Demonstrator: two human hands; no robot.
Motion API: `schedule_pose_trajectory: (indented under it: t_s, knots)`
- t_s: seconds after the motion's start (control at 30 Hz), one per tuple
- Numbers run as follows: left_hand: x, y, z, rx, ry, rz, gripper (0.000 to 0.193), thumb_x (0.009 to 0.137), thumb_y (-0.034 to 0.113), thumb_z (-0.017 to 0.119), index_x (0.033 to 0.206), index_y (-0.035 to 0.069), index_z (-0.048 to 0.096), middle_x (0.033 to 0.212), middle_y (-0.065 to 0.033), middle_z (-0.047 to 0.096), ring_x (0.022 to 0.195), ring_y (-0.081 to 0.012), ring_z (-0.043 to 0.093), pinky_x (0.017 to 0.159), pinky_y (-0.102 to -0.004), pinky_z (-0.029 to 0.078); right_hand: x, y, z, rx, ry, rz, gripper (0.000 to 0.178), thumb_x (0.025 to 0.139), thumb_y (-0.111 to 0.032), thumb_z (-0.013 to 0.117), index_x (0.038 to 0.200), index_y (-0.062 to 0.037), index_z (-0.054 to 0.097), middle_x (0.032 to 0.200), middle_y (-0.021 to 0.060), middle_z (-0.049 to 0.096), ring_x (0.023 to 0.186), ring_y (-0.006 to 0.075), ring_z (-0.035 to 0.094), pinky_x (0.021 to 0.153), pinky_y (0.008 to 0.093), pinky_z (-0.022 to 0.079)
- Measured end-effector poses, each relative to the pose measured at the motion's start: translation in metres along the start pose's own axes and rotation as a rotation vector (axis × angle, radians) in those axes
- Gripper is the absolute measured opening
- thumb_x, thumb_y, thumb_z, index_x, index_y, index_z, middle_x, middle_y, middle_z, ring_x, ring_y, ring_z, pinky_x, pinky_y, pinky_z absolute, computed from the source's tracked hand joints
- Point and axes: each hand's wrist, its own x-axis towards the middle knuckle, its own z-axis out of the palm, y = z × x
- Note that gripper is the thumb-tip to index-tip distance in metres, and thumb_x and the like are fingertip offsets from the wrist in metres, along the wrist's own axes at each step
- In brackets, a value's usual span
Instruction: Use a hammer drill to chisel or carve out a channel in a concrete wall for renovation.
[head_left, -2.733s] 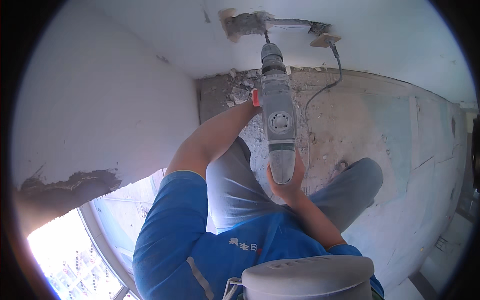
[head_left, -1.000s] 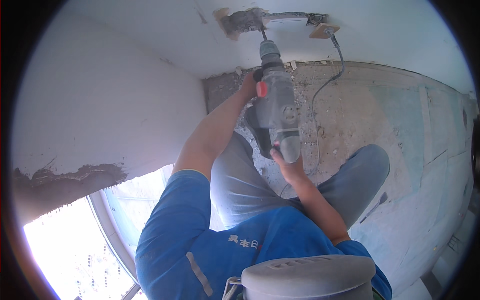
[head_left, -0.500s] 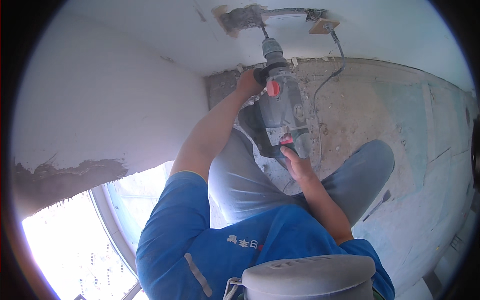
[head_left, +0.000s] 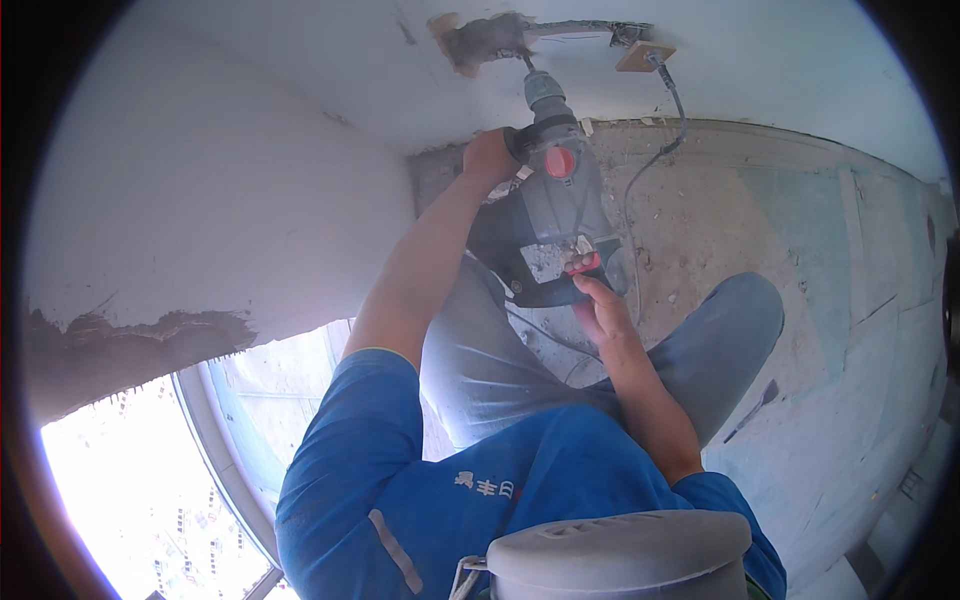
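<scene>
I am looking down at a bare room under renovation. A white plastered wall (head_left: pixel 230 200) is filling the left and top of my view, its lower edge (head_left: pixel 130 340) breaking off raggedly into rough brown masonry. Higher up, a chipped-out channel (head_left: pixel 490 35) is exposing grey material, with a small tan block (head_left: pixel 643 55) sitting just beside it. Below the broken edge, strong daylight is pouring through a window (head_left: pixel 150 480) with a pale curved frame. The unfinished concrete floor (head_left: pixel 800 230) is spreading to the right, looking dusty, mottled grey and faintly green, with seams running across it.
</scene>
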Motion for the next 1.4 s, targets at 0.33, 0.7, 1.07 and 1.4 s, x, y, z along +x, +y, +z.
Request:
schedule_pose_trajectory:
  t_s: [0.33,0.7,1.07,1.4]
  knots:
    - [0.003,0.006,0.013,-0.089,0.027,0.088,0.033,0.078,0.035,0.056,0.095,0.008,0.066,0.09,-0.0183,0.067,0.09,-0.0359,0.063,0.077,-0.0455,0.05,-0.02,-0.03,0.045,-0.178,0.111,-0.093,0.033,0.075,0.007,0.058,0.105,-0.0069,0.055,0.098,0.0025,0.056,0.097,0.0162,0.055,0.092,0.0293,0.04]
    - [-0.02,0.033,0.03,-1.357,-0.097,0.105,0.029,0.089,0.019,0.056,0.112,0.003,0.059,0.105,-0.0106,0.066,0.096,-0.0208,0.064,0.081,-0.0335,0.05,-0.071,-0.092,0.128,-0.758,0.071,-0.356,0.03,0.071,0.004,0.064,0.101,0.0003,0.06,0.088,0.0043,0.061,0.078,0.0129,0.06,0.071,0.0258,0.049]
    - [0.024,0.022,0.037,-1.8,-0.495,0.001,0.036,0.088,0.016,0.059,0.122,0.005,0.053,0.117,-0.0076,0.06,0.105,-0.0182,0.059,0.091,-0.0349,0.047,-0.029,-0.067,0.172,-1.285,-0.006,-0.698,0.036,0.066,-0.005,0.073,0.098,0.0007,0.058,0.082,0.0138,0.064,0.077,0.0277,0.066,0.068,0.0352,0.05]
    - [0.034,0.022,0.044,-1.812,-0.788,-0.28,0.032,0.09,0.016,0.058,0.121,0.008,0.053,0.117,-0.0075,0.058,0.107,-0.0178,0.057,0.098,-0.0361,0.044,-0.041,-0.101,0.18,-1.412,0.107,-0.637,0.04,0.062,-0.006,0.075,0.098,0.0011,0.059,0.085,0.0148,0.063,0.076,0.0262,0.065,0.069,0.0347,0.049]
